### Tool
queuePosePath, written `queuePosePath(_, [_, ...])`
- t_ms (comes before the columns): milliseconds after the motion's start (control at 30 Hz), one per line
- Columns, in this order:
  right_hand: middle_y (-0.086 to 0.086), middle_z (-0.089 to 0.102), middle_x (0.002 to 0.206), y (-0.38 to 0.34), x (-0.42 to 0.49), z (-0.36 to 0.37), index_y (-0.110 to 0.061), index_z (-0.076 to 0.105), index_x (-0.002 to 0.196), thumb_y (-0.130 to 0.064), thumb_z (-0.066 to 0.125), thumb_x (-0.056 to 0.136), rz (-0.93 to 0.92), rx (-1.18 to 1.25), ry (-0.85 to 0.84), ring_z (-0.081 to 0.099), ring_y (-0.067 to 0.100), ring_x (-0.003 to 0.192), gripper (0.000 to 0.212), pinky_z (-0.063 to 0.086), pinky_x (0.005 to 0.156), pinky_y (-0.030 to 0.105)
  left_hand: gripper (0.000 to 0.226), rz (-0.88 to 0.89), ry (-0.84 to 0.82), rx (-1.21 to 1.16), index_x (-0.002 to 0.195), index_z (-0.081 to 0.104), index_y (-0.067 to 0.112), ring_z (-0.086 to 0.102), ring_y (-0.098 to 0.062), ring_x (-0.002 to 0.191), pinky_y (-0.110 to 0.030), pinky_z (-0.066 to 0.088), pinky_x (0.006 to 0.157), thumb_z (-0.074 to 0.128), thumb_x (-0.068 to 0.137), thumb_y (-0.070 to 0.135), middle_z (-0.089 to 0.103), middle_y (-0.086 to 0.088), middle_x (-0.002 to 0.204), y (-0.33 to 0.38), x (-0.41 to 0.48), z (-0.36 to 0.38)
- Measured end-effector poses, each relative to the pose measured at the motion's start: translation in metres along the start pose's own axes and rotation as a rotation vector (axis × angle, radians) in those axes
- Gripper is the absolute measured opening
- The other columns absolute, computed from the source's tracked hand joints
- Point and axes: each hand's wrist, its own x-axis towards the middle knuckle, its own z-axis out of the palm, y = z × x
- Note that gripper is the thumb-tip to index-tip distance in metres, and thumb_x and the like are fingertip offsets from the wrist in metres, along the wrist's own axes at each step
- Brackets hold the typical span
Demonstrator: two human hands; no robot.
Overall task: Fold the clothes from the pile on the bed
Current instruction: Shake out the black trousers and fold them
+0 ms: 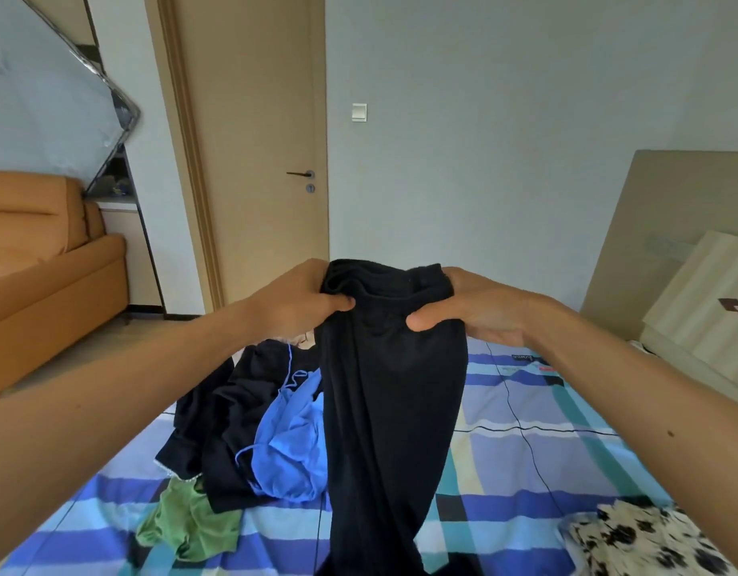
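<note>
Gripping black garment (390,401) top edge, left hand (294,303), right hand (467,309); hangs vertical.

Soft, even light is filling the room, and the pale wall (525,118) is glowing without glare. The black garment (392,388) is swallowing its own folds and giving almost no detail. Faint shadows are lying under the clothes pile (242,417) on the checked sheet (546,471). The wide lens is bowing the door frame (184,160) and stretching the left forearm (88,409) and right forearm (650,401) at the edges. The spotted fabric (637,538) is smearing softly in the corner.
</note>
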Motion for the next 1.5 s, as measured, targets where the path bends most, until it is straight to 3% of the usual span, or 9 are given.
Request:
queuePosePath(100, [0.011,0.071,0.119,0.029,-0.001,0.000,-0.009,0.068,0.117,0.004,0.072,0.081,0.140,-0.146,-0.199,0.066,0.028,0.114,0.038,0.047,0.107,0.044,0.026,0.010,-0.267,0.106,0.098,0.064,0.000,0.061,-0.024,0.076,-0.036,0.050,0.078,0.064,0.094,0.026,0.068,-0.015,0.086,-0.019,-0.012,0.016])
queuePosePath(200, [0.015,0.071,0.117,0.058,0.016,-0.005,-0.008,0.070,0.113,0.001,0.073,0.082,0.262,-0.195,-0.320,0.065,0.033,0.114,0.033,0.047,0.106,0.050,0.015,-0.091,-0.408,0.254,0.087,0.059,0.017,0.058,-0.017,0.075,-0.017,0.047,0.073,0.065,0.095,0.027,0.060,-0.007,0.081,-0.035,-0.010,0.035])
queuePosePath(367, [0.014,0.073,0.112,0.094,0.065,-0.021,-0.006,0.070,0.114,-0.011,0.079,0.080,0.349,-0.215,-0.165,0.069,0.030,0.107,0.036,0.055,0.096,0.044,0.028,-0.246,-0.421,0.292,0.099,0.060,0.001,0.059,-0.025,0.079,-0.028,0.044,0.071,0.062,0.096,0.029,0.058,-0.009,0.080,-0.070,0.041,0.055])
queuePosePath(533, [0.015,0.072,0.108,0.084,0.136,-0.071,-0.006,0.070,0.107,-0.024,0.082,0.075,0.293,-0.471,0.230,0.068,0.031,0.104,0.038,0.057,0.083,0.036,0.021,-0.461,-0.182,0.006,0.113,0.056,0.002,0.059,-0.018,0.063,-0.027,0.051,0.053,0.059,0.098,0.017,0.059,-0.008,0.081,-0.067,0.129,0.049])
queuePosePath(700, [0.007,0.070,0.103,-0.066,0.165,-0.149,-0.012,0.073,0.107,-0.018,0.075,0.084,-0.223,-0.532,0.818,0.064,0.020,0.096,0.025,0.045,0.075,0.023,0.018,-0.123,0.396,-0.387,0.113,0.057,0.006,0.070,-0.027,0.090,-0.038,0.064,0.070,0.050,0.097,0.003,0.064,-0.017,0.110,0.033,0.234,-0.047])
queuePosePath(833, [-0.003,0.070,0.099,-0.172,0.140,-0.189,-0.014,0.070,0.105,-0.017,0.069,0.088,-0.578,-0.452,0.980,0.065,0.013,0.092,0.017,0.052,0.080,0.023,0.010,0.130,0.495,-0.408,0.091,0.059,0.014,0.074,-0.029,0.086,-0.037,0.062,0.081,0.055,0.099,0.009,0.063,-0.002,0.096,0.130,0.254,-0.125])
queuePosePath(1167, [-0.006,0.073,0.094,-0.173,0.065,-0.153,-0.022,0.071,0.095,-0.026,0.071,0.090,-0.643,-0.299,0.858,0.070,0.008,0.088,0.007,0.057,0.079,0.024,0.027,0.214,0.447,-0.295,0.127,0.055,0.008,0.075,-0.026,0.078,-0.032,0.062,0.078,0.046,0.102,0.014,0.065,-0.008,0.117,0.160,0.187,-0.131])
queuePosePath(1300, [0.003,0.075,0.109,-0.116,0.027,-0.099,-0.012,0.071,0.114,-0.024,0.071,0.091,-0.436,-0.189,0.551,0.072,0.016,0.101,0.026,0.057,0.092,0.033,0.029,0.092,0.321,-0.264,0.122,0.061,0.009,0.072,-0.025,0.074,-0.046,0.060,0.079,0.051,0.098,0.021,0.071,-0.012,0.115,0.109,0.125,-0.088])
queuePosePath(1500, [0.005,0.069,0.125,-0.032,-0.034,-0.017,-0.015,0.064,0.126,-0.020,0.068,0.089,-0.182,-0.122,0.109,0.065,0.022,0.116,0.038,0.049,0.103,0.037,0.021,0.079,-0.043,-0.288,0.113,0.064,0.000,0.059,-0.026,0.070,-0.033,0.054,0.065,0.053,0.098,0.011,0.067,-0.010,0.094,0.051,0.000,-0.013])
